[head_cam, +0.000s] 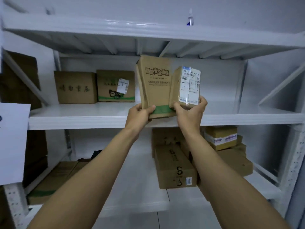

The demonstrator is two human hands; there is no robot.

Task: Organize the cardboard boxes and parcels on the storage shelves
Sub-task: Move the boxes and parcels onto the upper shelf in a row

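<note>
I hold two parcels up in front of the middle shelf [99, 119]. My left hand [140, 115] grips the lower edge of a tall brown cardboard box [156, 86] with dark printed characters and a green band at its bottom. My right hand [189, 114] grips the bottom of a smaller brown parcel [188, 86] that bears a white shipping label. The two parcels stand upright, side by side and touching, above the shelf's front edge.
Two cardboard boxes [76, 87] [115, 86] stand at the back left of the middle shelf. The lower shelf holds a long box [175, 167], a small taped box [221, 138] on others at the right, and flat cartons [54, 180] at the left. A white sheet [13, 142] hangs at the far left.
</note>
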